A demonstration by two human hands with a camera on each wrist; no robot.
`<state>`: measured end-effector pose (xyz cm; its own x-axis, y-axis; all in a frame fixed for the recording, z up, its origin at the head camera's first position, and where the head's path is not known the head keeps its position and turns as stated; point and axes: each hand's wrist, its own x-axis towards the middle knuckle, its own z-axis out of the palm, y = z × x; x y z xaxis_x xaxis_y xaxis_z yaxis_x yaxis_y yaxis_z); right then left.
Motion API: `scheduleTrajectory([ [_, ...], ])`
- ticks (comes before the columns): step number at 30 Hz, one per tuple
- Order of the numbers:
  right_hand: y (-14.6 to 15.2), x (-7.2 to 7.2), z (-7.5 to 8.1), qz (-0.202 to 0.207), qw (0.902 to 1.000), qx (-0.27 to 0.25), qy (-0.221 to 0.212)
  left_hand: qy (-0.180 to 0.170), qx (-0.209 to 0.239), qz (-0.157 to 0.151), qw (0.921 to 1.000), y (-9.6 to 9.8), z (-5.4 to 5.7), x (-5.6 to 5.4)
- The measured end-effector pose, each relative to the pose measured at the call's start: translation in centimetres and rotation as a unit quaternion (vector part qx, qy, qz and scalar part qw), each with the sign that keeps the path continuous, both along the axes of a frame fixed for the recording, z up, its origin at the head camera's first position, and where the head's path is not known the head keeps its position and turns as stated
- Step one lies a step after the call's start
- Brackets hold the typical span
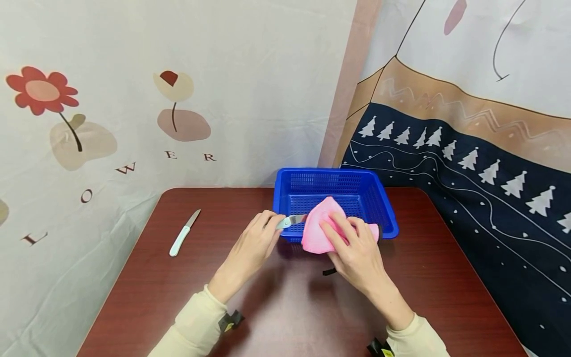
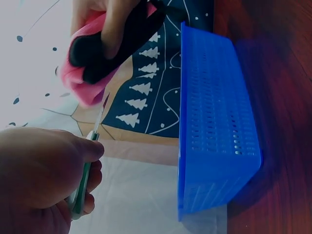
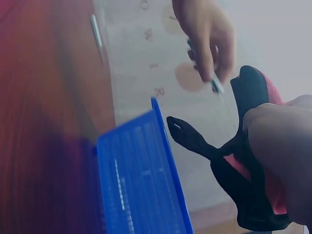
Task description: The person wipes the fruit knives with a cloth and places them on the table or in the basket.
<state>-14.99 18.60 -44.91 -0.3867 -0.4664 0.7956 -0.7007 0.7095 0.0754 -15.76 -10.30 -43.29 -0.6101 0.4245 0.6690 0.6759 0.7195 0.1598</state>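
My left hand (image 1: pixel 250 240) grips the pale green handle of a small knife (image 1: pixel 286 222), its blade directed right toward a pink cloth item (image 1: pixel 318 230). My right hand (image 1: pixel 358 254) holds that item, fingers on top and thumb beneath. Both wrist views show its black underside (image 3: pixel 233 183), with a looped black strap. A small gap shows between blade tip and cloth in the right wrist view. Both hands are above the front edge of a blue perforated basket (image 1: pixel 389 210). Another small knife with a pale handle (image 1: pixel 180 241) lies on the table at left.
The basket stands at the back of a reddish-brown table (image 1: pixel 147 307). Behind the table hangs a pale printed curtain (image 1: pixel 250 89) with flowers and letters. On the right, a dark cloth with white trees (image 1: pixel 446 198) hangs beside the table edge.
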Motion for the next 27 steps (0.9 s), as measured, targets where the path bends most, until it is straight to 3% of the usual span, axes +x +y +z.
scheduleTrajectory([
  [5,-1.9,0.1,0.1,0.029,0.9994,0.016,0.012,-0.009,-0.015,0.001,0.9998,0.5,0.2,0.1],
  [13,-3.4,0.0,0.1,0.040,0.9983,0.041,0.014,-0.004,-0.033,0.001,0.9994,0.7,0.5,0.3],
  [27,-3.7,0.2,0.3,0.017,0.9973,0.071,-0.010,-0.008,-0.034,0.000,0.9994,0.5,0.4,0.5],
])
